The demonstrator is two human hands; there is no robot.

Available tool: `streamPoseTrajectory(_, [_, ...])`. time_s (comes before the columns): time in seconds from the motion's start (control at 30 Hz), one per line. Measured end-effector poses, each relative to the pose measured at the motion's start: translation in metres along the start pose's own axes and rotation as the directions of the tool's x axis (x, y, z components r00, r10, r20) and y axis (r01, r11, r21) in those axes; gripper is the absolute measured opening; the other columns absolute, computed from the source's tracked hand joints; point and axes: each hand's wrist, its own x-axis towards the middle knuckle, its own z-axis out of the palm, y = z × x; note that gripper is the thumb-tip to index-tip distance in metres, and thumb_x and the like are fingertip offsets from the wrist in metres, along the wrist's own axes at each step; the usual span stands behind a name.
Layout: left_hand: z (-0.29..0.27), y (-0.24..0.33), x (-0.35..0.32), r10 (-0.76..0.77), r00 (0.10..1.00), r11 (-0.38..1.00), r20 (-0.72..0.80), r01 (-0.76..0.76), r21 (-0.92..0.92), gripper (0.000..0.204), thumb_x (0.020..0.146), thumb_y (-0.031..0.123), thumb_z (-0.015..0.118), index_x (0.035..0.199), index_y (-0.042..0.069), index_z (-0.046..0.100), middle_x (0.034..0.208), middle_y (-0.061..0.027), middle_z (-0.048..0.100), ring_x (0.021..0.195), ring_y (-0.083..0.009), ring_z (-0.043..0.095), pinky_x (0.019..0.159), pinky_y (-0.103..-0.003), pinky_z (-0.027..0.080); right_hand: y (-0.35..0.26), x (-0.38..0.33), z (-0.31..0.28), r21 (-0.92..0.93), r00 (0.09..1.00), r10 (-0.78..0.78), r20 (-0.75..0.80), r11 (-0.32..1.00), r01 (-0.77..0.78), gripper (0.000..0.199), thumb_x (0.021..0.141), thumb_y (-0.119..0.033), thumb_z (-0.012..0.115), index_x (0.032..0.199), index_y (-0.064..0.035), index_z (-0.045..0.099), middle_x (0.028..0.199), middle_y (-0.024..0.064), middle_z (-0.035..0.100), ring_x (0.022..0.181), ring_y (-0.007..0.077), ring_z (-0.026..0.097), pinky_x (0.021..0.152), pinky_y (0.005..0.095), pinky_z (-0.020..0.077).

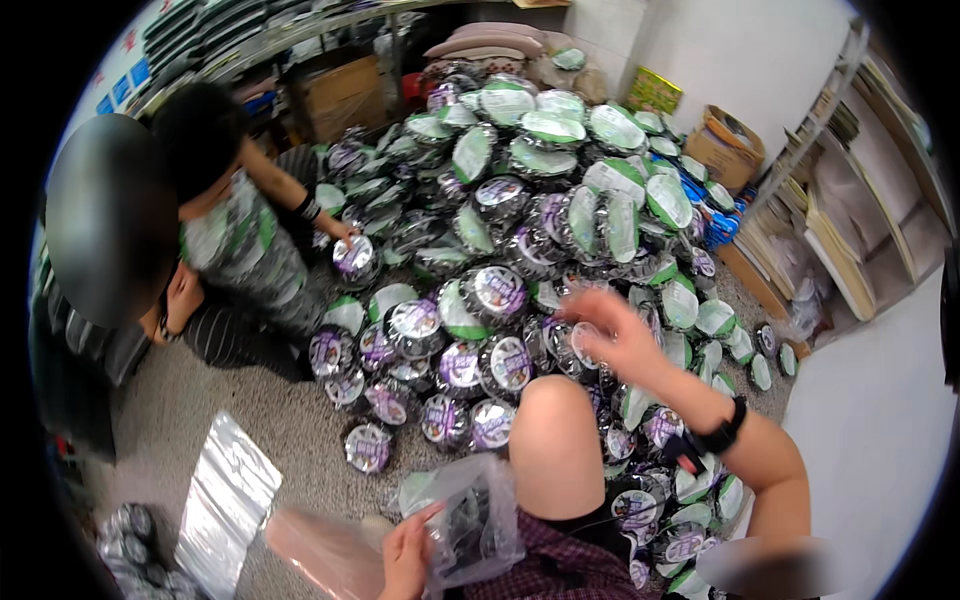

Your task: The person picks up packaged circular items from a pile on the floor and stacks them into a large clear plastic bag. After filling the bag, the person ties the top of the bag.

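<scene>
My left hand [405,556] is closed on the edge of a clear plastic bag [480,548] in my lap. Inside the bag a dark round pack shows dimly, with a green and white label near the bag's mouth. Out over the heap, my right hand [612,328] reaches beyond my knee with its fingers apart and nothing visibly held. Under and around it lie round film-wrapped dark packs [500,290], some with purple and white labels, others showing green and white ones. Whether the fingertips touch a pack is hard to tell.
On the left another person's hand [345,238] touches a pack, beside a clear bag [250,250] filled with packs. A silvery plastic sheet [230,500] lies on the floor. Cardboard boxes [722,148] and a shelf [850,200] border the heap at the right.
</scene>
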Motion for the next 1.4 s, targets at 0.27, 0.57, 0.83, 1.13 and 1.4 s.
streamPoseTrajectory(0.27, [0.024, 0.036, 0.057, -0.079, 0.954, 0.951, -0.291, 0.160, 0.265, 0.043, 0.097, 0.032, 0.044, 0.109, -0.006, 0.056, 0.102, -0.0109, 0.059, 0.090, -0.0220, 0.053, 0.082, -0.034, 0.044, 0.261, 0.140, -0.145, 0.920, 0.374, 0.854, -0.362, 0.393, -0.007, 0.087, 0.065, -0.058, 0.075, 0.129, -0.0113, 0.039, 0.115, 0.0117, 0.045, 0.106, 0.0267, 0.047, 0.090, 0.0454, 0.0459])
streamPoseTrajectory(0.57, [0.012, 0.012, 0.050, -0.111, 0.925, 0.971, -0.364, 0.023, -0.238, 0.026, 0.096, 0.028, 0.047, 0.103, 0.006, 0.058, 0.093, -0.0004, 0.054, 0.084, -0.0079, 0.050, 0.073, -0.021, 0.044, 0.194, 0.151, -0.101, 0.879, 0.733, 0.649, -0.206, 0.451, -0.153, 0.050, 0.074, -0.031, 0.076, 0.117, -0.0163, 0.056, 0.110, 0.0024, 0.061, 0.106, 0.0201, 0.052, 0.091, 0.0492, 0.0348])
streamPoseTrajectory(0.83, [0.030, 0.005, 0.007, 0.116, 0.967, 0.878, -0.226, -0.206, -0.432, 0.044, 0.098, 0.031, 0.040, 0.121, -0.004, 0.052, 0.051, 0.0076, 0.036, 0.044, -0.0024, 0.027, 0.042, -0.020, 0.024, 0.038, 0.078, -0.030, 0.534, 0.955, 0.258, -0.145, 0.833, -0.144, 0.057, 0.070, -0.020, 0.080, 0.116, -0.0008, 0.053, 0.109, 0.0092, 0.061, 0.098, 0.0193, 0.059, 0.085, 0.0330, 0.0494])
streamPoseTrajectory(1.13, [0.031, 0.019, 0.006, 0.144, 0.939, 0.737, -0.313, -0.313, -0.599, 0.041, 0.098, 0.031, 0.040, 0.119, -0.002, 0.052, 0.056, 0.0066, 0.036, 0.048, -0.0034, 0.031, 0.046, -0.020, 0.027, -0.056, -0.113, 0.057, 0.163, 0.844, -0.451, 0.289, 0.892, 0.421, 0.101, 0.069, -0.035, 0.077, 0.140, -0.0009, 0.015, 0.132, 0.0205, 0.031, 0.119, 0.0365, 0.035, 0.101, 0.0430, 0.0324])
streamPoseTrajectory(1.4, [0.070, 0.046, 0.025, 0.115, 0.926, 0.902, -0.359, -0.248, -0.352, 0.033, 0.098, 0.029, 0.042, 0.111, 0.004, 0.059, 0.063, 0.0064, 0.038, 0.056, -0.0036, 0.034, 0.050, -0.020, 0.029, -0.023, -0.042, -0.030, -0.175, 0.954, -0.301, -0.013, 0.939, 0.294, 0.090, 0.058, -0.044, 0.084, 0.123, 0.0010, 0.042, 0.116, 0.0174, 0.045, 0.112, 0.0312, 0.042, 0.100, 0.0428, 0.0326])
